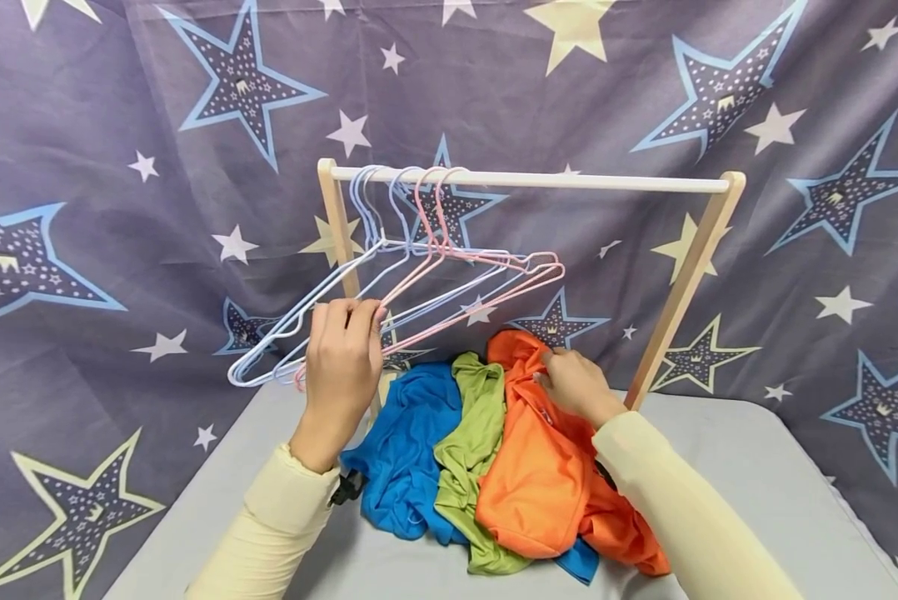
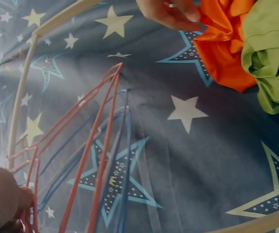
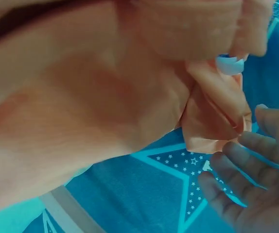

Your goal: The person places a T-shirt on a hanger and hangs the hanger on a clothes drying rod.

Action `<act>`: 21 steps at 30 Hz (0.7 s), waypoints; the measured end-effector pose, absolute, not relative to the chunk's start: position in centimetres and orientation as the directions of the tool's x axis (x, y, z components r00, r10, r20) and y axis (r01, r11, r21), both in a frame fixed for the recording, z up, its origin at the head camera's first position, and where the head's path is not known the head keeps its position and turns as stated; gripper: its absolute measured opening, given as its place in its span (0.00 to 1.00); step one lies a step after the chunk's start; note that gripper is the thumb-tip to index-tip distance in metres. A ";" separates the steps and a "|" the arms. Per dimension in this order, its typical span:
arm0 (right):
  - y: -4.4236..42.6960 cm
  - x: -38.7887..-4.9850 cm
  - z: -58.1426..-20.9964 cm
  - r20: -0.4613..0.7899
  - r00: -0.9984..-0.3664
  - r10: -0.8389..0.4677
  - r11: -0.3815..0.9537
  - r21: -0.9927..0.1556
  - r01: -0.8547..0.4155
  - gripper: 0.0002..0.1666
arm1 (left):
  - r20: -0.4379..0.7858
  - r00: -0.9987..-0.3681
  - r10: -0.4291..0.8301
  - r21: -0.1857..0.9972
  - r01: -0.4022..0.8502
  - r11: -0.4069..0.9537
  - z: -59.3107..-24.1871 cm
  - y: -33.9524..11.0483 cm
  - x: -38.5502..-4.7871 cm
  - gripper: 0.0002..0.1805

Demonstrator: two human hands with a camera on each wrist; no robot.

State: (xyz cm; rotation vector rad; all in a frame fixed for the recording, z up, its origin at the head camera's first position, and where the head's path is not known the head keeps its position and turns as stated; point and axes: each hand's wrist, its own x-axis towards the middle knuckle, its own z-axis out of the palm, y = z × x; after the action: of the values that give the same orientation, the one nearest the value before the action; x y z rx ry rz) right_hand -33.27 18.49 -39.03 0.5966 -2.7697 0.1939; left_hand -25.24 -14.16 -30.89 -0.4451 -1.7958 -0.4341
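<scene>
Head view: L hand [image 1: 340,354] is curled w/ fingers & thumb on a pink hanger [image 1: 445,248]; can't tell if the second pink one is in that pinch too. Its hook sits on the white rail [image 1: 606,182] next to the pale-blue hangers [image 1: 381,242], all bunched toward the L end. R hand [image 1: 575,379] is at the upper part of the orange garment [image 1: 535,483], which lies on the table [image 1: 726,475], overlapping the green garment [image 1: 471,458]; the blue garment [image 1: 411,450] is at the pile's L side. Risk: a tug on the pink hanger could prob. drag its neighbours, b/c the frames overlap. Lifting the orange garment might pull green along, same reason. It looks soft, bright, crumpled, w/ a mark too small to read.

L wrist view: L hand is at the lower L edge, bent round pink wire, which looks thin & smooth. A sideways pull could maybe unseat hooks.

R wrist view: colours off, orange reads peach. R hand's fingers are spread, fairly straight, beside a folded corner; no firm grip visible, contact unclear. Cloth could slip b/c nothing clamps it.
</scene>
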 end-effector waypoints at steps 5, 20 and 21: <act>18.4 -34.0 -39.2 0.334 -0.864 -0.376 0.900 -0.090 -0.426 0.08 | 0.955 -0.280 0.093 0.073 0.529 0.845 -30.5 -13.9 -25.2 0.09; 17.4 -34.6 -39.1 0.218 -0.899 -0.381 0.909 -0.091 -0.407 0.11 | 0.956 -0.293 0.000 0.186 0.607 0.772 -29.4 -12.5 -24.8 0.09; 17.4 -34.6 -39.0 0.217 -0.899 -0.380 0.911 -0.084 -0.405 0.12 | 0.955 -0.298 -0.001 0.192 0.613 0.766 -29.3 -12.3 -24.8 0.09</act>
State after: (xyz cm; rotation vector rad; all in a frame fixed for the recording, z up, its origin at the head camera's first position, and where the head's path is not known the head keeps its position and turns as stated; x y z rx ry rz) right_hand -34.59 17.39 -39.05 0.5967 -2.8776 0.1882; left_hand -24.76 -12.33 -29.33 -0.4773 -1.7861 -0.6511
